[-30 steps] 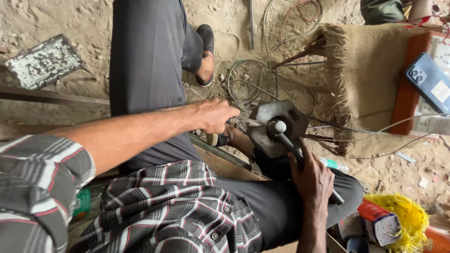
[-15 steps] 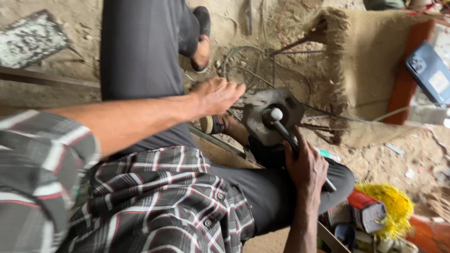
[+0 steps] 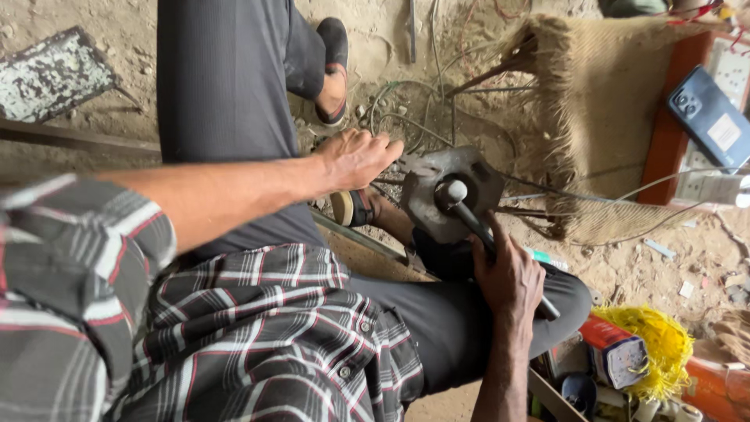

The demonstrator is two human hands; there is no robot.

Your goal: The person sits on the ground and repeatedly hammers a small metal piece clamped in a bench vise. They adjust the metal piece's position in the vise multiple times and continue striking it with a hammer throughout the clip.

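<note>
Here your left hand (image 3: 355, 159) reaches out over your knee, fingers curled loosely together, their tips touching the left edge of the metal plate (image 3: 449, 191); whether they pinch anything there you cannot tell. The plate, a grey dished piece with ragged edges, sits just past your bent leg, above the dirt floor (image 3: 625, 258). A dark rod (image 3: 488, 242) with a pale rounded head stands at the plate's middle and slants down toward you. Your right hand (image 3: 508, 277) is wrapped around that rod just below the plate, fingers pressed together in a closed grip, the rod's lower end sticking out past the hand on the right. Thin wires (image 3: 414, 117) loop on the ground just behind the plate. A sandalled foot (image 3: 334, 74) rests beyond the plate to the left. A straw mat (image 3: 601, 94) lies right of the plate, with a blue phone (image 3: 711, 117) farther right. Yellow fibre (image 3: 664, 344) lies well below the plate on the right.
</note>
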